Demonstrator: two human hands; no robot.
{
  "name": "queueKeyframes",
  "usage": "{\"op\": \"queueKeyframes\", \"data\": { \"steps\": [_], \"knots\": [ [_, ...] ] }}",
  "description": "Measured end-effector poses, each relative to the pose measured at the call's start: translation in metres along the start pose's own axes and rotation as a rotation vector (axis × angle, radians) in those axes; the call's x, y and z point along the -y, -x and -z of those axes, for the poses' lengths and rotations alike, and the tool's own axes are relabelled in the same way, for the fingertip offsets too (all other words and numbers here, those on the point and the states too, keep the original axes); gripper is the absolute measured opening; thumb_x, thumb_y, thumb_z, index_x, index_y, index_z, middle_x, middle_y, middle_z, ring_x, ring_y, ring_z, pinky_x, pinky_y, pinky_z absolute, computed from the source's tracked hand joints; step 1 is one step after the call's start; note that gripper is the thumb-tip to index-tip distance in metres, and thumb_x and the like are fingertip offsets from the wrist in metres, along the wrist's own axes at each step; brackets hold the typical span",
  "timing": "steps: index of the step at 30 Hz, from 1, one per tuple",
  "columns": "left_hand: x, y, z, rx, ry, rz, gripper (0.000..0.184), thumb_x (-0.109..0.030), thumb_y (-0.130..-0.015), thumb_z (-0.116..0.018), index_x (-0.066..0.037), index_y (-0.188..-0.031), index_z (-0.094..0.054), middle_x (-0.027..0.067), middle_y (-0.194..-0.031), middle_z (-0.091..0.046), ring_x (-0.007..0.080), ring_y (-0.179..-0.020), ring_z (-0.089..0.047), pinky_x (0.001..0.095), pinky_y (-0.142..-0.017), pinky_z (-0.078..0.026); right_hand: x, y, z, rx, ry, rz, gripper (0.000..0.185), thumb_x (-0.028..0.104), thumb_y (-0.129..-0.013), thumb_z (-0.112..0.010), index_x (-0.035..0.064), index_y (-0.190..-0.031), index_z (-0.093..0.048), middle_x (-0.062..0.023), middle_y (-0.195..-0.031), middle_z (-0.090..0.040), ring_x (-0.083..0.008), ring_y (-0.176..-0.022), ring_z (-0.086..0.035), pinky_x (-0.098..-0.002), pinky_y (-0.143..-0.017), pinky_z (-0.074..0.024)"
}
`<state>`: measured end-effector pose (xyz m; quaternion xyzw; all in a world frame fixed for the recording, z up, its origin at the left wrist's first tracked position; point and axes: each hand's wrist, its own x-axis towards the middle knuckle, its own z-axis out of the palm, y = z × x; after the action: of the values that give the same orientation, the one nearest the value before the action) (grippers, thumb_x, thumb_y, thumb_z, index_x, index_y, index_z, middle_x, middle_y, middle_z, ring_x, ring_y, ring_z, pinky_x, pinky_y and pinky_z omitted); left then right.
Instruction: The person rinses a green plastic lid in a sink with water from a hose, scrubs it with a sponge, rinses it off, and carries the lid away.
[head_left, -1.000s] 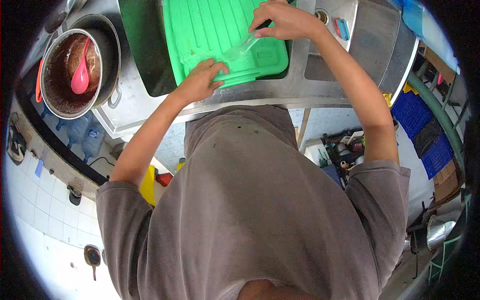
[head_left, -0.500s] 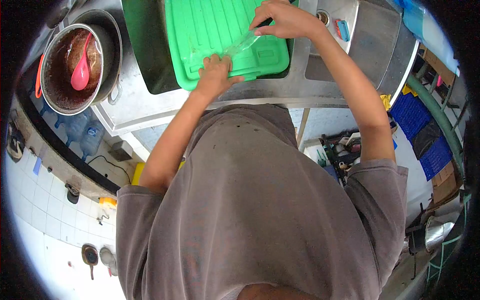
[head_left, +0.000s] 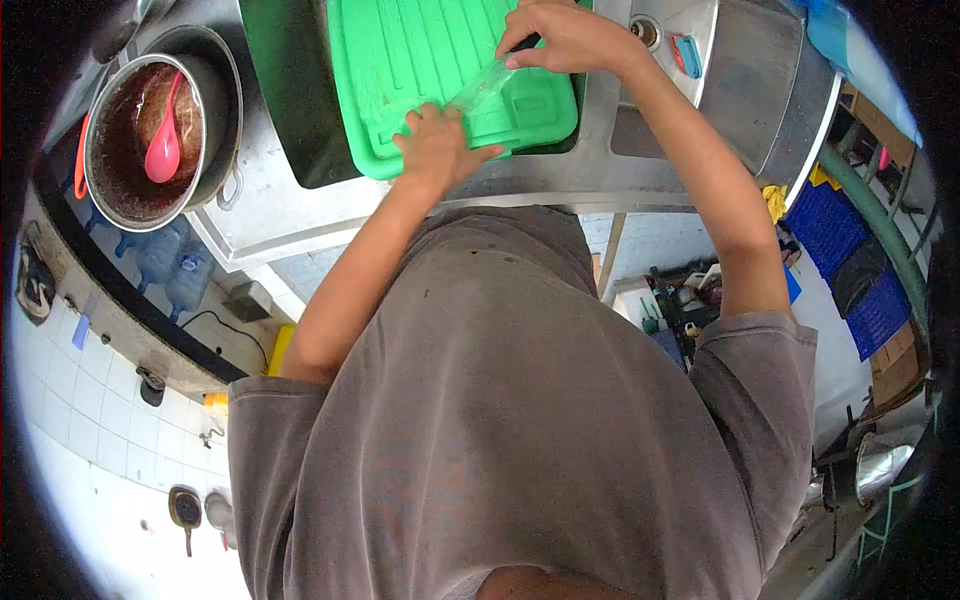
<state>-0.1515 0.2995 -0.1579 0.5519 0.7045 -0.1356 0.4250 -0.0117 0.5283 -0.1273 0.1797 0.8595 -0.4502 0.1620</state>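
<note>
Green lid (head_left: pixel 420 60), ribbed plastic by the look of it, lying in or over the left basin of the sink (head_left: pixel 600 168); far end cut off by the frame. Maybe the top of a closed bin, cannot tell.

Left hand (head_left: pixel 435 150) palm down on the lid near its front edge, fingers spread, thumb out wide to the right, nothing visibly gripped. Right hand (head_left: pixel 570 38) closed in a narrow pinch on a black thing (head_left: pixel 526 43) above the lid's right side; mostly covered by fingers, no telling what. Clear streak (head_left: pixel 482 90) running from just below the right hand to the left fingertips; water or thin film, cannot tell.

Handling, judged by eye: probably light for its spread, fairly stiff, some flex in the flat middle, not fragile. Likely slick if wet. Better gripped by the raised rim, one hand per side, than by the ribs; flat palm good for steadying only.

Off left on the steel table (head_left: pixel 268 218): pot (head_left: pixel 212 120) with brown residue and pink spoon (head_left: pixel 162 155) inside, overlapping a larger pot. Off right: red-and-blue sponge (head_left: pixel 688 57) near the drain (head_left: pixel 646 32).
</note>
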Motion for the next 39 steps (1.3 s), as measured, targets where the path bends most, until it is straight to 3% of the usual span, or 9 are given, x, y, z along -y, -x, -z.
{"op": "queueKeyframes", "data": {
  "steps": [5,8,11,13,18,30,33,36,39],
  "knots": [
    [-0.010,0.000,0.002,-0.097,-0.058,-0.035,0.093,-0.080,-0.081,-0.068,0.004,-0.121,-0.067,0.0188,-0.129,-0.058,0.0349,-0.120,-0.055,0.0610,-0.091,-0.049,0.007,0.000,0.006,0.002,0.012,0.015,0.023,0.028,-0.087,-0.080,0.0091,-0.100,-0.083,-0.0083,-0.092,-0.075,-0.0270,-0.093,-0.067,-0.0421,-0.096,-0.0360],
    [0.027,-0.020,-0.001,0.074,0.115,-0.202,0.070,-0.063,-0.088,-0.073,0.000,-0.118,-0.069,0.0178,-0.129,-0.058,0.0330,-0.121,-0.055,0.0575,-0.091,-0.050,0.009,-0.005,0.007,-0.027,-0.014,0.026,0.025,0.029,-0.088,-0.080,0.0096,-0.104,-0.082,-0.0080,-0.095,-0.075,-0.0263,-0.096,-0.067,-0.0424,-0.097,-0.0359],
    [0.091,-0.028,-0.023,-0.321,0.358,-0.274,0.047,-0.043,-0.091,-0.076,-0.006,-0.120,-0.068,0.0160,-0.131,-0.059,0.0335,-0.124,-0.054,0.0565,-0.090,-0.049,0.007,-0.009,0.004,-0.065,-0.020,0.050,0.026,0.028,-0.088,-0.080,0.0102,-0.106,-0.082,-0.0078,-0.098,-0.075,-0.0256,-0.099,-0.066,-0.0429,-0.098,-0.0356],
    [0.107,-0.015,0.001,-0.590,-0.027,-0.178,0.044,-0.028,-0.090,-0.077,-0.011,-0.129,-0.066,0.0141,-0.139,-0.057,0.0366,-0.128,-0.051,0.0587,-0.090,-0.048,0.010,-0.011,0.006,-0.063,-0.030,0.037,0.026,0.028,-0.088,-0.080,0.0101,-0.107,-0.081,-0.0076,-0.099,-0.075,-0.0253,-0.100,-0.066,-0.0431,-0.099,-0.0356],
    [0.146,-0.044,0.001,-0.422,0.393,0.031,0.078,-0.051,-0.082,-0.086,-0.016,-0.145,-0.056,0.0234,-0.158,-0.033,0.0487,-0.147,-0.031,0.0567,-0.115,-0.042,0.019,-0.015,0.016,0.029,0.002,-0.035,0.028,0.025,-0.091,-0.077,0.0074,-0.113,-0.079,-0.0106,-0.107,-0.075,-0.0272,-0.107,-0.066,-0.0452,-0.104,-0.0357],
    [0.143,-0.112,0.009,-0.329,0.544,0.374,0.046,-0.053,-0.092,-0.074,-0.012,-0.112,-0.067,0.0159,-0.134,-0.052,0.0383,-0.123,-0.060,0.0501,-0.101,-0.051,0.010,-0.017,0.000,-0.111,0.045,0.010,0.024,0.029,-0.091,-0.079,0.0115,-0.106,-0.081,-0.0039,-0.096,-0.072,-0.0221,-0.101,-0.064,-0.0435,-0.112,-0.0310],
    [0.134,-0.108,0.008,-0.343,0.360,0.284,0.054,-0.056,-0.100,-0.061,-0.009,-0.126,-0.065,0.0200,-0.149,-0.047,0.0414,-0.139,-0.049,0.0548,-0.114,-0.041,0.006,-0.018,-0.003,-0.111,0.047,-0.006,0.023,0.029,-0.091,-0.079,0.0124,-0.106,-0.081,-0.0038,-0.095,-0.071,-0.0221,-0.100,-0.064,-0.0439,-0.112,-0.0310],
    [0.122,-0.088,-0.012,-0.618,-0.296,-0.255,0.066,-0.056,-0.108,-0.041,-0.005,-0.149,-0.052,0.0205,-0.166,-0.032,0.0421,-0.155,-0.026,0.0601,-0.126,-0.022,0.001,-0.020,-0.005,-0.119,0.045,0.006,0.022,0.029,-0.091,-0.079,0.0129,-0.106,-0.081,-0.0036,-0.094,-0.071,-0.0222,-0.100,-0.064,-0.0445,-0.111,-0.0312],
    [0.095,-0.058,-0.010,-0.219,-0.175,-0.469,0.066,-0.052,-0.111,-0.030,-0.013,-0.164,-0.034,0.0178,-0.174,-0.016,0.0385,-0.161,-0.006,0.0611,-0.129,-0.005,-0.002,-0.020,-0.009,-0.141,0.049,0.024,0.022,0.028,-0.090,-0.079,0.0129,-0.105,-0.081,-0.0030,-0.093,-0.070,-0.0222,-0.098,-0.063,-0.0447,-0.109,-0.0319]
  ]
}}
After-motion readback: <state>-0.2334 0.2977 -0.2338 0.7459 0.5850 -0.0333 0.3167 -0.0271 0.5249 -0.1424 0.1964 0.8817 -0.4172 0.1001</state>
